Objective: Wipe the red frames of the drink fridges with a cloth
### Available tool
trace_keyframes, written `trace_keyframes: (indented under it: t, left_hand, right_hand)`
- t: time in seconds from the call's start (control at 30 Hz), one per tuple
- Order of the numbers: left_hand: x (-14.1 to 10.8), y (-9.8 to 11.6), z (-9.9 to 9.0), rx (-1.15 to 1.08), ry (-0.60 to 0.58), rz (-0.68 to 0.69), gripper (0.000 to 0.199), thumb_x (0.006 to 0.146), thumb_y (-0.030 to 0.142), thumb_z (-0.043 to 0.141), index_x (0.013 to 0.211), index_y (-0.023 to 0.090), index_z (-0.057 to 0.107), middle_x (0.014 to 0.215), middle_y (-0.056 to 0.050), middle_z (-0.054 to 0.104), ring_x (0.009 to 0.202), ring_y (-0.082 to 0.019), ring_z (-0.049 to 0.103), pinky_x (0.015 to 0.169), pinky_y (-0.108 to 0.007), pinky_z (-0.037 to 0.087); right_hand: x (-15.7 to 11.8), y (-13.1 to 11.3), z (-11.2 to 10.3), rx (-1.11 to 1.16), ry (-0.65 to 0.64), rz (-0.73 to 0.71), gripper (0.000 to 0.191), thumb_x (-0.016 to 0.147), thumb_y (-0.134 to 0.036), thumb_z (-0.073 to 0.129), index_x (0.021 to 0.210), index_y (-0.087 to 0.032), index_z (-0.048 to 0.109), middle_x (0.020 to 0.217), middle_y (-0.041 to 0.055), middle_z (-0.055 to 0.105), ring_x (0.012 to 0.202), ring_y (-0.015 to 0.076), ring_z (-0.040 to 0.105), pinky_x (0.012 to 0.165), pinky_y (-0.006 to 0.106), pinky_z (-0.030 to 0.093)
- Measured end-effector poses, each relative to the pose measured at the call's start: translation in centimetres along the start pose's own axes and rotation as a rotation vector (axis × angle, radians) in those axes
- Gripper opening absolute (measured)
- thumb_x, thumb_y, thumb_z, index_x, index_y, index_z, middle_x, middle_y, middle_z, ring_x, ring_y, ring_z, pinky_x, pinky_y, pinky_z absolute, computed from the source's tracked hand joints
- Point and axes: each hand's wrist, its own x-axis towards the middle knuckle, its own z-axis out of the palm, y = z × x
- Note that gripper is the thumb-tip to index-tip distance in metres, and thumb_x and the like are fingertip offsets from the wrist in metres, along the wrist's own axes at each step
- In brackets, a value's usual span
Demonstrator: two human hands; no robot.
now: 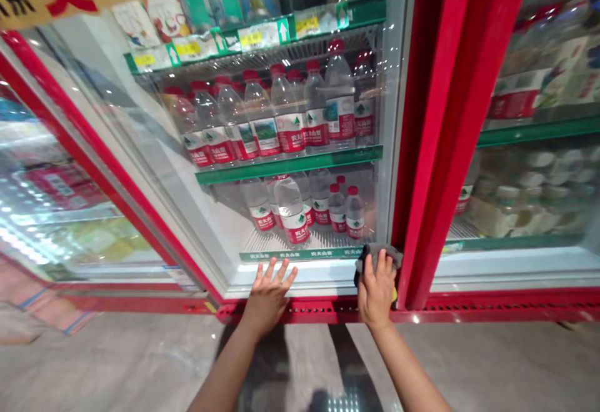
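Fingers [381, 262] of the right hand [376, 290] are laid nearly straight over a dark gray cloth [394, 257], which appears to be pressed, at four o'clock in the view, into the lower corner of the glass door [187, 237]; whether it is pinched by the thumb cannot be told. At nine o'clock from the cloth, the left hand [266, 296] is held empty with fingers spread, its contact with the pane unclear. Just beside the cloth, at three o'clock, a red post [426, 212] is seen; toward eight o'clock, a red base rail [323, 307]. Farther out, at ten o'clock, water bottles [296, 227] are shelved behind the glass. For even wiping, the cloth is best kept flat, pressure spread across all fingers, a folded edge worked into the corner, and bare fingertips kept off the pane.
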Motion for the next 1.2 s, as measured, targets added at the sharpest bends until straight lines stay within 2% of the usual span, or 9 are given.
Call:
trace_keyframes:
  t: [0.13,0.33,0.47,0.57,0.73,0.87,1.03,1.13,1.2]
  left_hand:
    - [-0.4,-0.3,-1.0,0.010,-0.059,0.032,0.084,0.083,0.047,0.072,0.157,0.034,0.033,0.162,-0.007,0.038,0.151,-0.039,0.030,0.122,-0.059,0.025]
    - [-0.9,-0.3,-1.8,0.035,-0.068,0.061,0.090,0.083,0.041,0.070,0.160,0.034,0.023,0.167,-0.003,0.027,0.155,-0.034,0.021,0.124,-0.055,0.022]
    - [-1.4,-1.0,-1.3,0.050,0.065,0.115,0.084,0.088,0.033,0.063,0.161,0.030,0.021,0.167,-0.001,0.024,0.156,-0.030,0.017,0.126,-0.053,0.018]
    - [-1.8,-1.9,-0.9,0.052,0.127,0.179,0.081,0.090,0.030,0.058,0.162,0.023,0.020,0.168,-0.004,0.023,0.157,-0.027,0.014,0.128,-0.049,0.013]
    - [-3.2,-3.2,-0.4,0.026,0.200,0.065,0.079,0.091,0.027,0.056,0.162,0.021,0.021,0.168,-0.005,0.022,0.157,-0.027,0.013,0.128,-0.048,0.013]
    - [-4.9,-4.7,0.1,-0.019,0.230,0.057,0.080,0.090,0.019,0.056,0.161,0.024,0.021,0.169,-0.003,0.021,0.157,-0.027,0.014,0.127,-0.050,0.017]
    - [-6.1,-7.3,1.0,-0.074,0.242,-0.002,0.084,0.087,0.015,0.059,0.161,0.029,0.021,0.169,-0.003,0.022,0.157,-0.028,0.015,0.126,-0.053,0.021]
    - [-6.1,-8.0,1.4,-0.093,0.267,-0.047,0.086,0.086,0.014,0.060,0.161,0.032,0.022,0.169,-0.002,0.020,0.157,-0.029,0.014,0.126,-0.054,0.021]
    - [-6.0,-7.9,1.6,-0.102,0.284,-0.094,0.086,0.086,0.014,0.060,0.161,0.032,0.021,0.169,-0.003,0.020,0.157,-0.029,0.014,0.126,-0.054,0.022]
  right_hand:
    - [3.6,-3.3,0.9,-0.003,0.076,0.036,0.083,0.091,-0.022,0.046,0.164,-0.023,0.007,0.169,0.0204,0.010,0.152,0.0464,0.017,0.107,0.074,0.031]
    - [1.1,-1.4,0.2,-0.009,-0.053,-0.596,0.069,0.092,-0.007,0.046,0.157,-0.029,0.036,0.146,0.0075,0.059,0.123,0.0186,0.062,0.122,0.044,0.030]
    - [4.4,0.5,-3.0,-0.076,0.121,-0.436,0.079,0.090,-0.006,0.050,0.162,-0.024,0.023,0.163,0.0113,0.034,0.146,0.0282,0.042,0.115,0.049,0.043]
    - [8.6,-3.2,-2.9,-0.052,0.218,-0.301,0.080,0.090,-0.008,0.050,0.162,-0.027,0.020,0.169,0.0094,0.014,0.154,0.0340,0.023,0.115,0.056,0.042]
    - [6.8,-9.5,1.5,-0.113,-0.022,-0.583,0.069,0.093,-0.006,0.043,0.160,-0.018,0.028,0.156,0.0131,0.046,0.145,0.0239,0.043,0.119,0.049,0.038]
    - [2.0,-6.2,1.0,-0.145,-0.252,-0.938,0.054,0.095,-0.005,0.044,0.145,-0.024,0.053,0.146,0.0023,0.060,0.131,0.0135,0.057,0.124,0.043,0.031]
    - [5.4,-3.7,-3.5,-0.275,-0.162,-0.686,0.064,0.089,0.002,0.042,0.145,-0.026,0.054,0.160,0.0044,0.042,0.151,0.0252,0.032,0.122,0.053,0.034]
    - [8.9,-8.1,-1.8,-0.219,0.009,-0.524,0.070,0.087,0.004,0.043,0.148,-0.029,0.052,0.169,0.0043,0.018,0.155,0.0324,0.016,0.117,0.054,0.041]
    - [9.1,-11.7,1.2,-0.178,0.027,-0.545,0.070,0.088,0.003,0.042,0.149,-0.031,0.050,0.168,0.0043,0.022,0.155,0.0306,0.020,0.117,0.053,0.040]
